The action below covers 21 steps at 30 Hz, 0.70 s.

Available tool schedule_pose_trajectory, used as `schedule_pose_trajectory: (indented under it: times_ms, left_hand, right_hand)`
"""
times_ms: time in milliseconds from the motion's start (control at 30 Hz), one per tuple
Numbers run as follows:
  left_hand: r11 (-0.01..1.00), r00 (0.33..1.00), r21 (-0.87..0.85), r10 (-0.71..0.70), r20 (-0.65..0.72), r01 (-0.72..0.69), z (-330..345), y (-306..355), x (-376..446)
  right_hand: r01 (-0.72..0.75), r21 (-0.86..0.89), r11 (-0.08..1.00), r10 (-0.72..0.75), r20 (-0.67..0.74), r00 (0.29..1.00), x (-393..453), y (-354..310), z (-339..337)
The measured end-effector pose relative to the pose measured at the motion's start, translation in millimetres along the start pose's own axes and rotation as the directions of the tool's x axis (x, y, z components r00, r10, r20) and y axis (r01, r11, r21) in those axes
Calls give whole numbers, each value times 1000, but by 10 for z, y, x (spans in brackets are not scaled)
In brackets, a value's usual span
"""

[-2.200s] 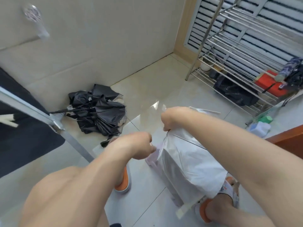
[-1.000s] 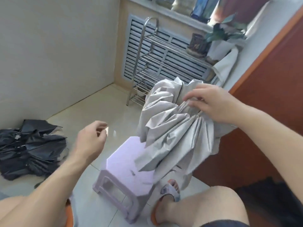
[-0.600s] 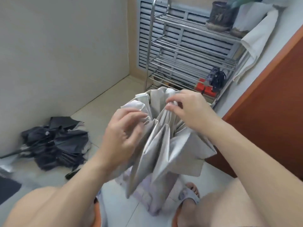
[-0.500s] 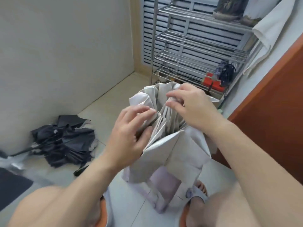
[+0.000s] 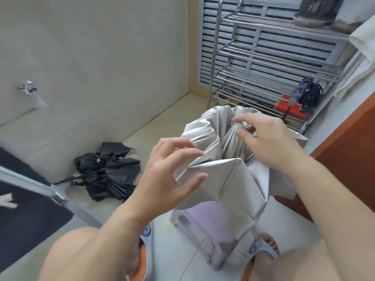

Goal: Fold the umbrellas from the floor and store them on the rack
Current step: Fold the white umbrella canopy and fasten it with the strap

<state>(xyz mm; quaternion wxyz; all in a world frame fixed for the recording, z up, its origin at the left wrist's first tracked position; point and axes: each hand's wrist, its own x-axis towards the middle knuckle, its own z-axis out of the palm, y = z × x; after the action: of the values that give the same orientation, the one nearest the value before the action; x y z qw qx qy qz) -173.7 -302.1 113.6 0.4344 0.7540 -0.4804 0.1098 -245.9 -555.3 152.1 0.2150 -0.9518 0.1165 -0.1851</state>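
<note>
Gathering the pleats of the silver umbrella [image 5: 227,179] over the lilac stool [image 5: 205,224] between the person's knees, both hands are working near its top. The left hand [image 5: 168,171] has its fingers spread and loosely curved, tips touching the folded panels but not closed round them; half a second ago that hand was pressed in tighter against the cloth. The right hand [image 5: 267,140] pinches at the bunched fabric by the metal tip, finger and thumb close together, though I cannot tell how firm the hold is. With so light a grip on the left, I'd guess the stiff pleats could spring back open or slide off the stool, and the folds would have to be sorted again. Farther off, the black umbrella [image 5: 107,171] lies crumpled on the floor by the wall, not yet folded. Beyond, the metal rack [image 5: 263,57] carries a dark folded umbrella [image 5: 308,94] and a red box [image 5: 288,109] on a lower shelf; the view of it has tilted slightly.
</note>
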Motion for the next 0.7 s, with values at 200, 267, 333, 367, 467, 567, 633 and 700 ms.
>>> schedule_pose_trajectory:
  times_ms: [200, 267, 333, 367, 467, 567, 633, 700]
  left_hand:
    - [978, 958, 173, -155, 241, 115, 76, -158, -201]
    - [973, 958, 71, -230, 172, 221, 41, -198, -226]
    - [971, 967, 41, -238, 96, 235, 13, -221, -208]
    - [973, 971, 28, -229, 69, 227, 10, -225, -192]
    - [981, 980, -28, -195, -49, 194, 46, -191, -137]
    - [962, 953, -183, -238, -188, 204, 40, -90, -95]
    - [886, 912, -364, -370, -179, 288, -20, -41, -99]
    - [811, 890, -465, -446, -96, 356, -71, -41, -119]
  right_hand:
    - [-8, -26, 1000, 7, -44, 999, 0, -80, 81]
    - [1, -39, 999, -2, -29, 1000, -21, -101, 83]
    - [7, -56, 998, -8, -21, 1000, -35, -129, 77]
    - [11, -59, 998, -12, -24, 1000, -40, -141, 79]
    - [19, -44, 999, -22, -54, 998, -42, -173, 96]
    - [20, -19, 1000, -21, -61, 998, -39, -184, 118]
    - [29, -9, 1000, -29, -55, 998, -36, -179, 119]
    - [76, -2, 997, -76, -41, 996, -34, -159, 125]
